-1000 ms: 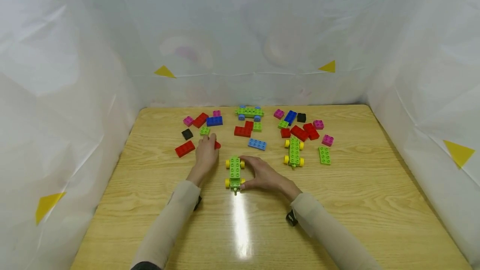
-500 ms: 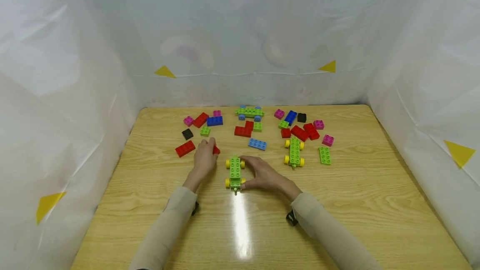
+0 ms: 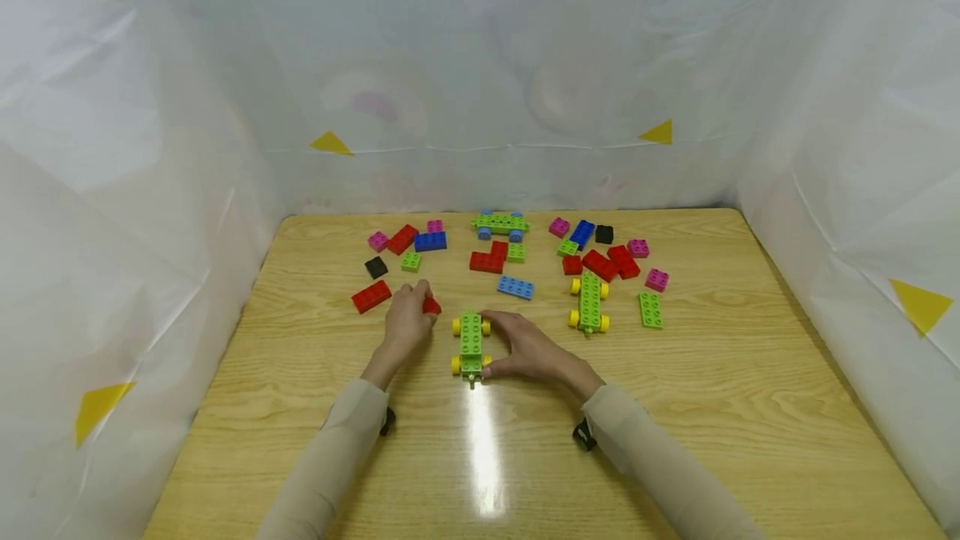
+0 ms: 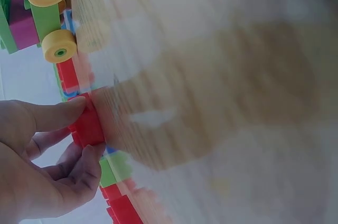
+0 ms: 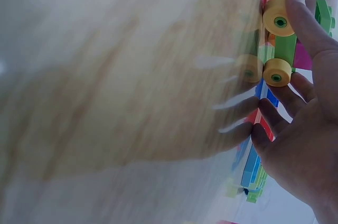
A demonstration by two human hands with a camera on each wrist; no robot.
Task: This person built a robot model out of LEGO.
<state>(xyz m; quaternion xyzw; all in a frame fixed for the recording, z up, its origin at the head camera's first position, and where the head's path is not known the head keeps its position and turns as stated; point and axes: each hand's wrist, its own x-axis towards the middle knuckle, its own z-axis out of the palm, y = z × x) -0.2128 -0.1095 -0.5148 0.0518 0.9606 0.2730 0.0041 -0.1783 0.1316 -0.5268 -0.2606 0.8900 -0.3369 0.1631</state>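
My left hand [image 3: 405, 322] pinches a red brick [image 4: 88, 123] between thumb and fingers. In the left wrist view the brick sits low, at the tabletop. To its right in the head view stands a green toy car [image 3: 471, 337] with yellow wheels. My right hand [image 3: 531, 350] holds this car from the right, thumb at its near end and a finger at its far end. A magenta brick [image 5: 302, 57] shows between the car's green base and a raised green plate in the right wrist view. The other right-hand fingers reach forward, slightly bent.
A second green car with yellow wheels [image 3: 589, 304] stands to the right. At the back is a green base with blue wheels [image 3: 500, 224]. Several loose bricks lie around, including a light blue brick [image 3: 516, 287], a red brick [image 3: 371, 297] and a green brick [image 3: 650, 310]. White sheeting surrounds the table.
With the red brick in its fingers, my left hand has drawn a little nearer to me, away from the small green brick. My right hand and the car have stayed in place.
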